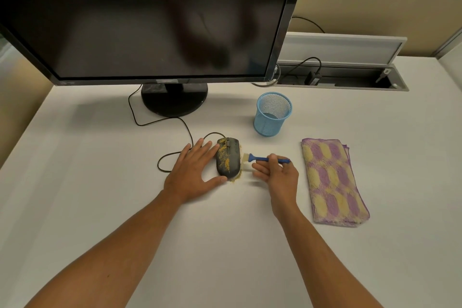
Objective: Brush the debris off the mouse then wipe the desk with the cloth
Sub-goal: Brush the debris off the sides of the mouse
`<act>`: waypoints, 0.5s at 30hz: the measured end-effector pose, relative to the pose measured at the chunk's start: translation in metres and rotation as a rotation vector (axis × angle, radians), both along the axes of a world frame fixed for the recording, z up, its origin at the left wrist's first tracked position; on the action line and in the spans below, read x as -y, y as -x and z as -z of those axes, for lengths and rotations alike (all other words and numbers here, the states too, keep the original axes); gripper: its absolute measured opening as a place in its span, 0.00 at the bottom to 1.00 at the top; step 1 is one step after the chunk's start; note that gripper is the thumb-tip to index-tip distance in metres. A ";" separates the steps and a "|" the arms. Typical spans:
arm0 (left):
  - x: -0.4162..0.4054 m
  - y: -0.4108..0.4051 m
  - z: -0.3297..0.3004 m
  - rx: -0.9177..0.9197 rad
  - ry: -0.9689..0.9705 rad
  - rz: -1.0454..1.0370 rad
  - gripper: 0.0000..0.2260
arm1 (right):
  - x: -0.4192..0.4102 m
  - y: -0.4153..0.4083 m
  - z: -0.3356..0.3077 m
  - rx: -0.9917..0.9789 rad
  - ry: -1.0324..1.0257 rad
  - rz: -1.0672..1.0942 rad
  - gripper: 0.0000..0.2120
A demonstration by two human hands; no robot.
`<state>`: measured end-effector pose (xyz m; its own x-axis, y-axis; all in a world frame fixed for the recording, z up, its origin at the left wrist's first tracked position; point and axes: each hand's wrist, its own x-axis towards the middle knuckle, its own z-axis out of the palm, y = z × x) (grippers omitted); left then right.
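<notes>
1. Risk, left side: cable looped near left hand; likely to snag and drag mouse if nudged.
2. Risk, centre: yellow debris on mouse top and spilled at its near edge; prone to scatter across surface under hard strokes.
3. Left hand: fingers spread, nearly straight, resting against mouse's left side, bracing it.
4. Right hand: fingers curled, pinching blue brush; bristles just beside mouse's right edge.
5. Cloth: folded, untouched, right of brush.

body: two bare forearms | sleeves: none in view | left hand, right hand: ungloved
</notes>
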<state>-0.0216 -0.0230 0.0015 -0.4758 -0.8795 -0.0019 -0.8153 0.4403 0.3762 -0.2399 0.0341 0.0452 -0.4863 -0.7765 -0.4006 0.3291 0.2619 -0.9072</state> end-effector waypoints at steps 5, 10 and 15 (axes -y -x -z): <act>0.000 0.000 -0.002 0.001 -0.015 -0.004 0.39 | 0.036 0.000 0.005 -0.065 0.002 -0.022 0.14; 0.000 0.000 -0.002 0.014 -0.013 -0.005 0.39 | 0.060 0.001 0.013 -0.142 -0.006 -0.085 0.15; 0.001 0.001 -0.002 0.006 -0.010 -0.003 0.40 | 0.069 0.000 0.019 -0.099 -0.042 -0.074 0.17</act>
<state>-0.0222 -0.0238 0.0032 -0.4730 -0.8810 -0.0136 -0.8190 0.4339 0.3754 -0.2398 -0.0351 0.0263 -0.4668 -0.7955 -0.3863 0.2171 0.3203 -0.9221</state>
